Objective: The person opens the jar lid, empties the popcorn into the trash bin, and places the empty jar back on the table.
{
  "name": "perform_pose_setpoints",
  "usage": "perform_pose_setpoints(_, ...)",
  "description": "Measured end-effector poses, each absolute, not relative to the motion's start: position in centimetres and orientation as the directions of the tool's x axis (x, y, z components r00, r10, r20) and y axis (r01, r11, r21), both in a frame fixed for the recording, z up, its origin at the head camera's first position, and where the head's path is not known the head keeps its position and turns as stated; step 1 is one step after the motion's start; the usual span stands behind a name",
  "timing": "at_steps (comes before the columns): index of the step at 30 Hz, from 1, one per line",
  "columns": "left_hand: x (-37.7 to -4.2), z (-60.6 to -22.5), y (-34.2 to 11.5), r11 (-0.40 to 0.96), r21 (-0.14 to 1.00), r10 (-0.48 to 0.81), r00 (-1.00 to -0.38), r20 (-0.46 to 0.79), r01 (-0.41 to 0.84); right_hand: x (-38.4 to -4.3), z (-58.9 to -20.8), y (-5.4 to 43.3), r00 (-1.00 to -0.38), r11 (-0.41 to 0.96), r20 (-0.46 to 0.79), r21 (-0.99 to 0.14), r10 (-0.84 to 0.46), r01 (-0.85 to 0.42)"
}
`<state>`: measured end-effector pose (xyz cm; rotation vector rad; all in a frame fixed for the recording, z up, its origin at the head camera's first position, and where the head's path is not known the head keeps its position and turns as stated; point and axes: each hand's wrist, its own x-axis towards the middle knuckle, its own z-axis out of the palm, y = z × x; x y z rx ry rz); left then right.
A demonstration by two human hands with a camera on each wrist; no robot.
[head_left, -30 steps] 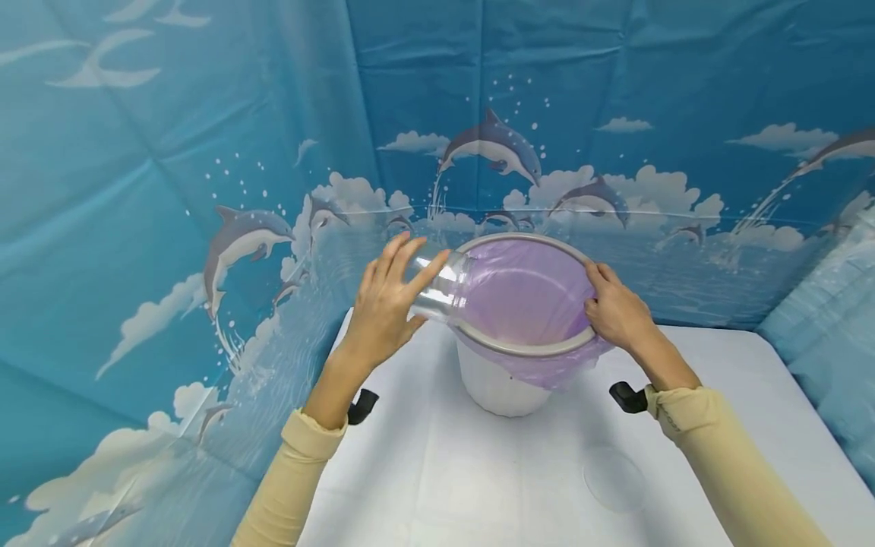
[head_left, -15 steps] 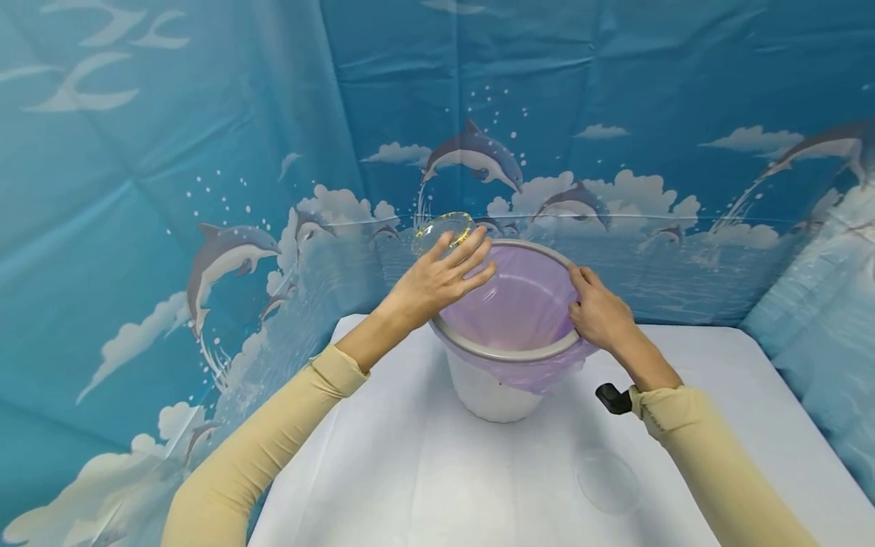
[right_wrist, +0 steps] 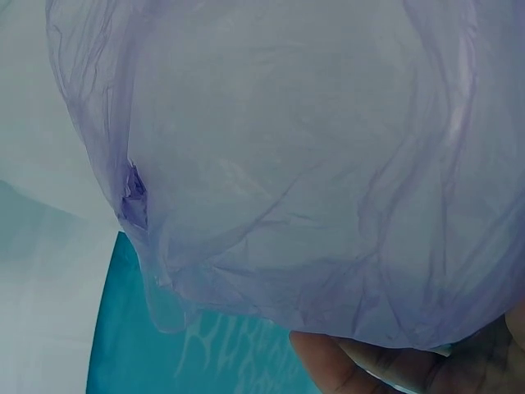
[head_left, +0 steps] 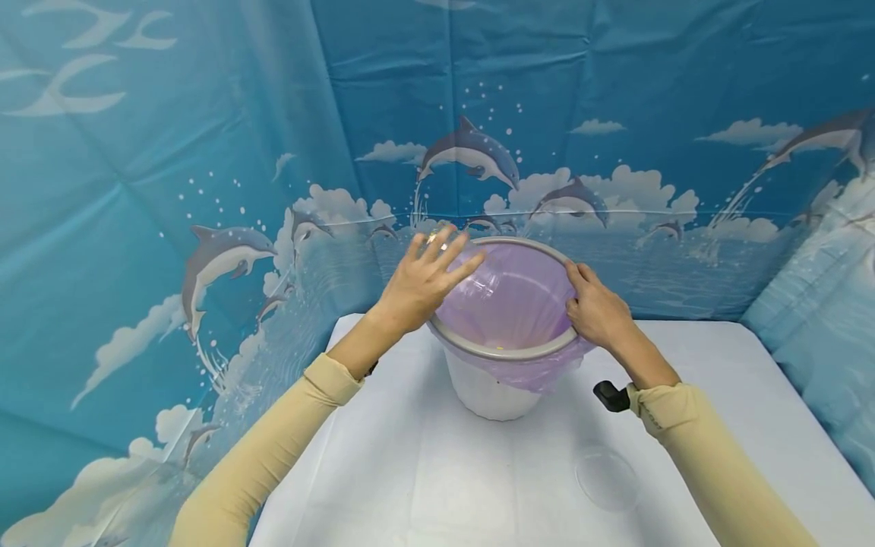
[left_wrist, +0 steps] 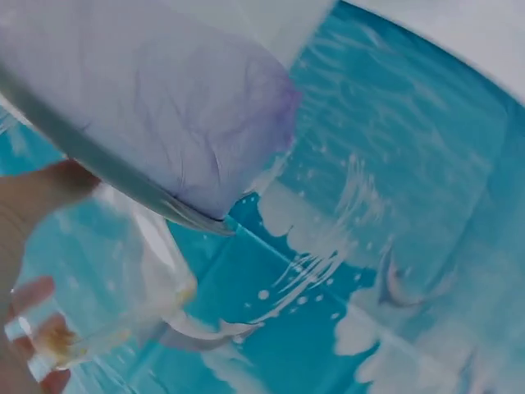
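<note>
Clear cup (head_left: 472, 277) is held tipped over the bin's (head_left: 502, 353) left rim by the left hand (head_left: 424, 282), fingers wrapped round it; right rim is gripped by the right hand (head_left: 598, 311); purple liner (head_left: 526, 292) inside.

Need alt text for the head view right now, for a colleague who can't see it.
A left hand tips a clear plastic container over a white bin lined with a purple bag, while the right hand grips the bin's rim. A clear lid lies on the white table.

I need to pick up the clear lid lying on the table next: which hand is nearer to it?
Right. The right hand grips the bin's rim above and behind the clear lid. The left hand holds a clear container at the rim's far left side.
</note>
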<state>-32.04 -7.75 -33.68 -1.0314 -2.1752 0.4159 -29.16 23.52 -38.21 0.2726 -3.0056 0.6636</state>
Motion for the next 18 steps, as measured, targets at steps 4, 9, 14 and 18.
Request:
perform_pose_setpoints(4,-31.1,-34.0,-9.5,0.769,-0.179,0.557,-0.505,0.659,0.614,-29.2,-38.2,23.4,-0.982,0.891,0.09,-0.414,-0.164,-0.187)
perform_pose_setpoints(9,-27.0,-35.9,-13.3,0.663,0.35,0.254,-0.638,0.727,0.662,-29.3,-38.2,23.1,-0.984,0.891,0.085,-0.416,-0.159,-0.18)
perform_pose_setpoints(14,-21.0,-40.2,-16.6,0.487,0.653,0.082,-0.774,0.627,0.581,-29.5,-38.2,23.3,-0.985,0.894,0.08,-0.415,-0.15,-0.17)
perform_pose_setpoints(18,-17.0,-44.5,-17.6,0.45,0.762,0.032,-0.861,0.507,0.465,-29.5,-38.3,23.5,-0.986,0.894,0.075,-0.415,-0.149,-0.166)
